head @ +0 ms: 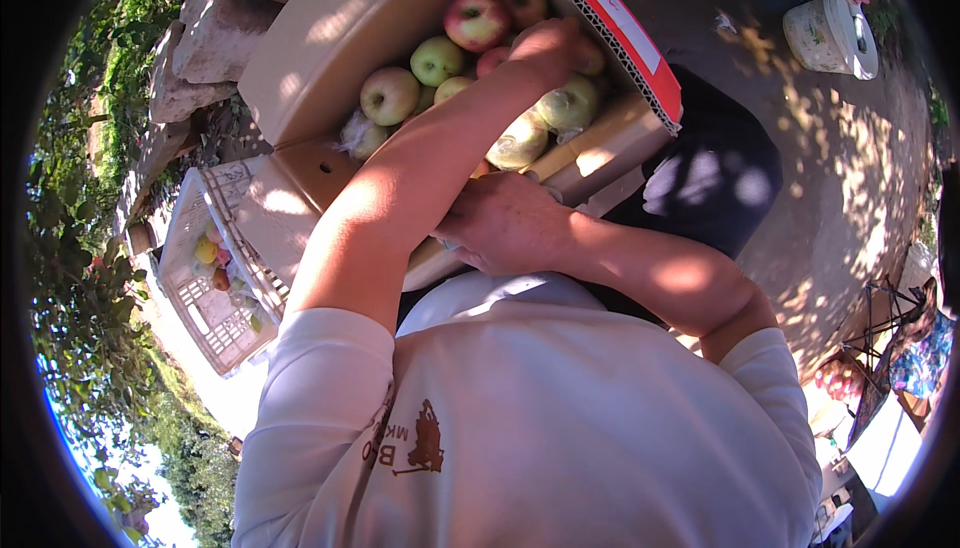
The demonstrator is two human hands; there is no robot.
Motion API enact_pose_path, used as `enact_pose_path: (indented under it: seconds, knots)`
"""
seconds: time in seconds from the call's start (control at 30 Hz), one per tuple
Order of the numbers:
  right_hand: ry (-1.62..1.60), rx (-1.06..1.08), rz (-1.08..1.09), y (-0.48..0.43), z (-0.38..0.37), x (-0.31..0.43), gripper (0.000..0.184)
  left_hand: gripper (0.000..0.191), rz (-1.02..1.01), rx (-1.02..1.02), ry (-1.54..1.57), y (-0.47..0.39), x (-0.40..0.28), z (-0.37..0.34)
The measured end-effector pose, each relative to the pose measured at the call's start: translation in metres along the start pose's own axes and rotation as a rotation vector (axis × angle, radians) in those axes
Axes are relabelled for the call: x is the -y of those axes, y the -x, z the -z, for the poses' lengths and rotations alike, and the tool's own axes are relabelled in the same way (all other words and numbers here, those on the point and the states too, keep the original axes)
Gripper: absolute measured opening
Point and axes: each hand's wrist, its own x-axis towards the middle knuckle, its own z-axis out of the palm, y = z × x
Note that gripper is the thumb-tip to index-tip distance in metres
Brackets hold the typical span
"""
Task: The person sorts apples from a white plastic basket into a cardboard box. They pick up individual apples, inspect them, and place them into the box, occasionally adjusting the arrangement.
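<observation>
An open cardboard box point(352, 37) with a red and white printed side holds several red and green apples point(477, 21). Some, such as the green apple point(568, 103) near the right wall, are wrapped in clear film. My left hand point(547, 52) reaches across into the box, its fingers curled down against a reddish apple point(591, 57) in the far right part. Whether it grips that apple is hidden. At the near side of the box, my right hand point(510, 221) is bent inward below my left forearm. Its fingers are mostly hidden, so what it holds does not show.
To the left stands a white plastic crate point(217, 323) with several small fruits inside. Large stones point(217, 22) lie behind it. A white bucket point(817, 34) stands on the dirt ground at upper right. My dark-trousered knee point(720, 165) is beside the box.
</observation>
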Motion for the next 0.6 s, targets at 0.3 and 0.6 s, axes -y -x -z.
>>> enact_pose_path:
  seconds: [0.3, 0.6]
  knots:
    - [0.087, 0.038, -0.036, -0.004, 0.009, 0.002, 0.014, 0.039, 0.386, 0.234, 0.028, -0.019, -0.081, 0.071]
    - [0.215, -0.159, -0.107, 0.0, -0.011, 0.004, 0.018, 0.053, 0.417, 0.184, 0.186, 0.007, -0.114, 0.157]
